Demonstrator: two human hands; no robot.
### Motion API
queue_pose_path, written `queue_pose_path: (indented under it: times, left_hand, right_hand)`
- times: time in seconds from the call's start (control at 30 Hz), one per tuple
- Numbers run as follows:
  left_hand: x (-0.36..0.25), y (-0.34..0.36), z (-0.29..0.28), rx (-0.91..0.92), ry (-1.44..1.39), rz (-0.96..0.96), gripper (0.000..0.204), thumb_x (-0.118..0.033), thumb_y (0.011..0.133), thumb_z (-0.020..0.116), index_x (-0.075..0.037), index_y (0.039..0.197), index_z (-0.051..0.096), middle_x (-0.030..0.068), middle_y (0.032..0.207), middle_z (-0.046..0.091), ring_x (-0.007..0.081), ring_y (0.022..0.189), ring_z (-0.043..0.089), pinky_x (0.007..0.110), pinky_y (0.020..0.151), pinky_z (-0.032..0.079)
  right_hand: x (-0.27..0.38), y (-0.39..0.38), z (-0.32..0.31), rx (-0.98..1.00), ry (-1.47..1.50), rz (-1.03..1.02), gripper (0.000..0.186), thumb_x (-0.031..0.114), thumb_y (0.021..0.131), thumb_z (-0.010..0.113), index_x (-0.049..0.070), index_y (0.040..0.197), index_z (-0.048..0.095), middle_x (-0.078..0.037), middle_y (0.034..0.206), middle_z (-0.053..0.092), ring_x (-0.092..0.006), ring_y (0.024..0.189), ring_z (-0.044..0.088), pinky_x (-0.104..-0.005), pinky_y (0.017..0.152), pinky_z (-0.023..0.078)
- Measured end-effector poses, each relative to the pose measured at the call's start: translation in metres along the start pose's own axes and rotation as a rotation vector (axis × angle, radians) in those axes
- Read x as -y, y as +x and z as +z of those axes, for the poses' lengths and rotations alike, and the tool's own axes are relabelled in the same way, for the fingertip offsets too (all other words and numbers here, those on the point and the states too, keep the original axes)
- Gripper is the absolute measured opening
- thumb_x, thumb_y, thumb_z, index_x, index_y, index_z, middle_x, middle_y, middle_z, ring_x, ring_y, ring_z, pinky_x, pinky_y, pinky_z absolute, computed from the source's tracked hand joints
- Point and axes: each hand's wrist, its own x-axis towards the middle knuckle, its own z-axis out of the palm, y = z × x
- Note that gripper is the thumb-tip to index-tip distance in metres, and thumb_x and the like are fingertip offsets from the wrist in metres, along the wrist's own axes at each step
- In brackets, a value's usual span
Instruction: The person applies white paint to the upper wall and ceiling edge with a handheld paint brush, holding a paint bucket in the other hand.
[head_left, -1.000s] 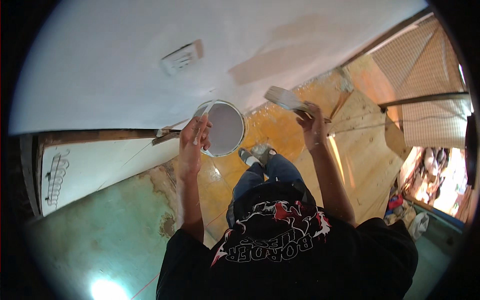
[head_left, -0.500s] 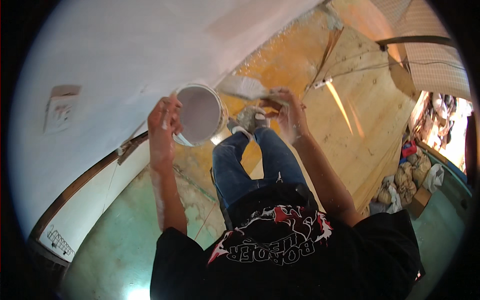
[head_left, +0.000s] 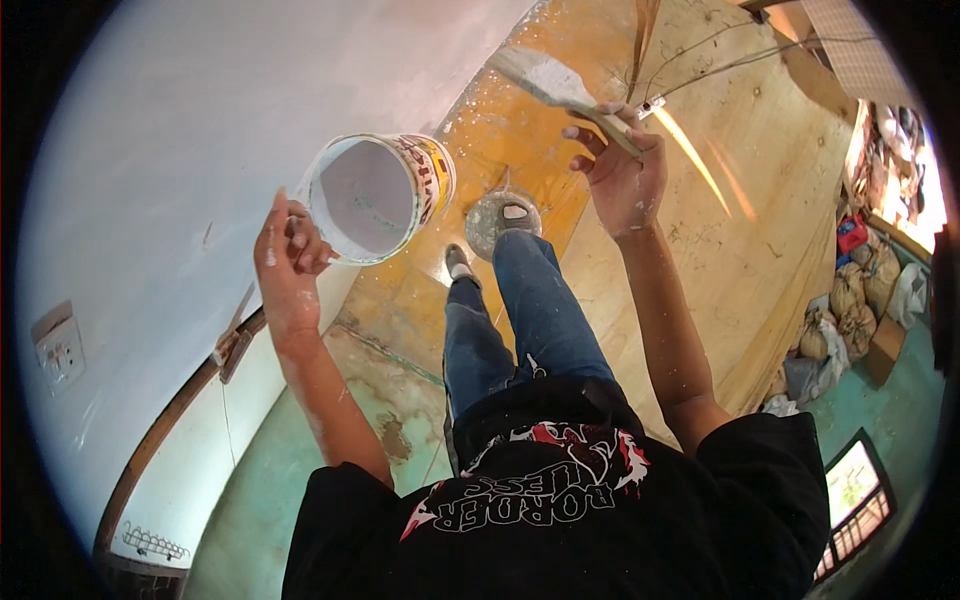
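Observation:
My left hand (head_left: 292,248), flecked with white, has its fingers curled at the near-left rim of a white paint bucket (head_left: 432,180). The bucket tilts so that its mouth faces me, and pale greyish-white paint (head_left: 365,195) shows inside. Whether the fingers grip the rim or the handle is hard to make out. In my right hand (head_left: 632,185) is a wide paintbrush (head_left: 548,78), its handle across the palm and its paint-coated bristles toward the upper left. The brush is apart from both the bucket and the wall.
A white wall (head_left: 200,150) runs along the left, with a socket plate (head_left: 60,350) on it. One shoe is on a round, paint-spattered stand (head_left: 488,228) below me. Wooden boards (head_left: 730,270) lie to the right, beside a power strip (head_left: 650,106) and several sacks (head_left: 855,290).
My right hand has lifted the brush up and away from the bucket. The bucket shows more of its side, and my left hand sits farther left. My feet are farther apart.

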Motion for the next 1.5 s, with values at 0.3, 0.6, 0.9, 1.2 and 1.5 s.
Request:
queue_pose_path:
  times: [0.3,0.6,0.9,1.2,1.5]
  left_hand:
    - [0.091,0.027,-0.047,0.116,-0.066,0.147,0.029,-0.036,0.099,0.053,-0.009,0.088,0.052,-0.0048,0.065,0.033,0.0057,0.052,0.027,0.023,0.052,0.027]
    - [0.257,0.009,-0.119,0.135,-0.082,0.239,0.028,-0.035,0.100,0.053,-0.011,0.086,0.053,-0.0057,0.064,0.030,0.0058,0.052,0.027,0.024,0.052,0.027]
    - [0.300,-0.039,-0.199,0.007,-0.227,0.132,0.033,-0.041,0.094,0.062,-0.011,0.084,0.055,-0.0060,0.061,0.033,0.0047,0.051,0.031,0.024,0.049,0.029]
    - [0.352,-0.053,-0.253,0.018,-0.251,0.036,0.034,-0.042,0.094,0.062,-0.010,0.085,0.055,-0.0065,0.061,0.035,0.0043,0.048,0.030,0.024,0.045,0.028]
    - [0.366,-0.063,-0.260,0.075,-0.300,0.085,0.034,-0.042,0.094,0.062,-0.009,0.086,0.055,-0.0061,0.060,0.033,0.0055,0.048,0.028,0.024,0.046,0.027]
  right_hand:
    - [-0.035,-0.004,-0.077,0.001,-0.097,-0.340,0.045,0.040,0.087,0.045,0.012,0.120,0.053,-0.016,0.124,0.060,-0.0270,0.103,0.063,-0.0347,0.073,0.051]
    - [-0.072,-0.086,-0.170,0.035,0.084,-0.637,0.047,0.038,0.088,0.050,0.010,0.126,0.053,-0.015,0.131,0.055,-0.0258,0.109,0.058,-0.0343,0.078,0.053]
    - [-0.084,-0.193,-0.196,-0.106,0.005,-0.726,0.046,0.041,0.088,0.050,0.014,0.126,0.055,-0.016,0.133,0.054,-0.0220,0.108,0.059,-0.0302,0.073,0.054]
    - [-0.084,-0.254,-0.171,-0.195,-0.058,-0.819,0.046,0.040,0.088,0.050,0.013,0.124,0.056,-0.014,0.132,0.056,-0.0210,0.106,0.061,-0.0286,0.071,0.054]
    - [-0.077,-0.309,-0.161,-0.218,-0.124,-0.993,0.047,0.040,0.087,0.049,0.012,0.124,0.056,-0.017,0.129,0.057,-0.0228,0.108,0.060,-0.0299,0.071,0.056]
